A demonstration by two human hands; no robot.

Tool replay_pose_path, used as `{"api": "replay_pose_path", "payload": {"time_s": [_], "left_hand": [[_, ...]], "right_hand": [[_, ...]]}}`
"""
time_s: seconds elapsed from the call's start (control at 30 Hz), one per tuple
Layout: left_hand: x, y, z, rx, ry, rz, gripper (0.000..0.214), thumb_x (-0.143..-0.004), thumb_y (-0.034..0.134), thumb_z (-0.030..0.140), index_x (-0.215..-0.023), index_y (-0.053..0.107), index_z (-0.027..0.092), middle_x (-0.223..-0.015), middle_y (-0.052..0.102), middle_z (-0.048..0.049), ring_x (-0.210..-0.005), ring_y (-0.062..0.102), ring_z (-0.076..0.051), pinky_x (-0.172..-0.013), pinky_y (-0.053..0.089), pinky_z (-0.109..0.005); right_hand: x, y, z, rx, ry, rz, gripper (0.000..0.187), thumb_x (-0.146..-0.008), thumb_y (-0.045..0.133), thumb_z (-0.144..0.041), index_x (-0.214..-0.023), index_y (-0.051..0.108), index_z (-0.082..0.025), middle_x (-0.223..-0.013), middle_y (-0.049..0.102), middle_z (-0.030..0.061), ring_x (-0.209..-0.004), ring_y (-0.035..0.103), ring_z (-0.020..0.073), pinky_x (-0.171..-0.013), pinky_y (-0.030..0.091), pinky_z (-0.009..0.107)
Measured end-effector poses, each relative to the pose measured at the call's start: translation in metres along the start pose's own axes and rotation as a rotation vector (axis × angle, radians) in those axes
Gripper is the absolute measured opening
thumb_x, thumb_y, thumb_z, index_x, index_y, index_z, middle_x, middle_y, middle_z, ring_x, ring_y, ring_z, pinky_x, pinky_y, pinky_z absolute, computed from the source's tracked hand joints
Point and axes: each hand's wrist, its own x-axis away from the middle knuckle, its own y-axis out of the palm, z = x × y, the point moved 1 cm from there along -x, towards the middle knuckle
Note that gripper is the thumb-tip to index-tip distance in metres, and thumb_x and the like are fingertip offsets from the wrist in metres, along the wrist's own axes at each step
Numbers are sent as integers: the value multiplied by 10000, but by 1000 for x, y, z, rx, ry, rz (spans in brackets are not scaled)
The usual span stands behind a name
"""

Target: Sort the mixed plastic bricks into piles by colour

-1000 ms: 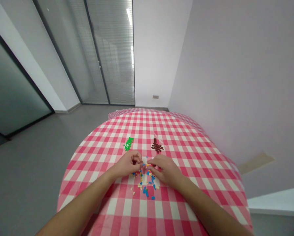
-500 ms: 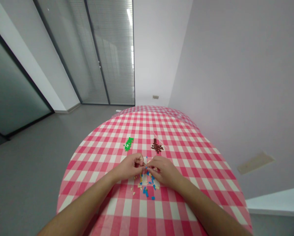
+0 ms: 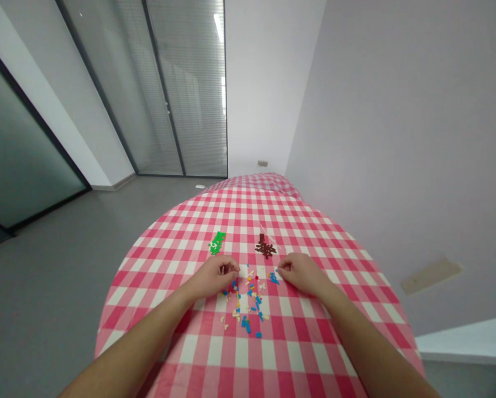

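Observation:
Loose toy building bricks [image 3: 248,325], mostly blue with cream, yellow and a few red ones, lie scattered between my hands. My left hand [image 3: 215,276] is closed in a pinch at the left edge of the scatter; whatever its fingers hold is too small or hidden to name. Over on the right, my right hand [image 3: 302,272] pinches at a small blue brick [image 3: 276,270], right beside a little blue cluster [image 3: 274,278]. The two hands are apart, with the bricks in the gap.
Green bricks [image 3: 217,243] lie in a group beyond my left hand. Dark brown bricks [image 3: 265,247] form another group farther right. A red-and-white checked cloth [image 3: 215,354] covers the rounded table. A wall [image 3: 397,138] stands on the right.
My hands were together over the bricks and have moved apart. The right one has shifted right to the blue cluster; the left one has drawn slightly left.

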Motion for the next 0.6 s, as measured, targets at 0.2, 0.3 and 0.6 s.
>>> {"api": "replay_pose_path", "payload": {"time_s": [0.2, 0.3, 0.6], "left_hand": [[0, 1, 2, -35, -45, 6, 156, -748, 544, 194, -779, 692, 156, -686, 683, -30, -587, 556, -127, -556, 402, -245], [-1, 1, 2, -40, -48, 15, 163, -748, 547, 200, -793, 697, 153, -704, 693, -34, -585, 562, -124, -555, 406, -242], [-1, 1, 4, -53, -15, 25, 172, -752, 544, 219, -779, 701, 155, -767, 703, -53, -636, 589, -140, -586, 431, -255]], "right_hand": [[2, 3, -7, 46, -34, -8, 162, -796, 588, -173, -678, 699, -171, -689, 680, 60, -617, 575, 158, -572, 340, 257], [3, 4, -13, 48, -132, 54, 167, -829, 578, -189, -770, 734, -186, -794, 701, 69, -716, 602, 174, -643, 396, 261], [4, 17, -32, 176, -228, 8, 196, -853, 570, -187, -790, 756, -192, -830, 692, 76, -835, 609, 196, -742, 423, 276]]}}
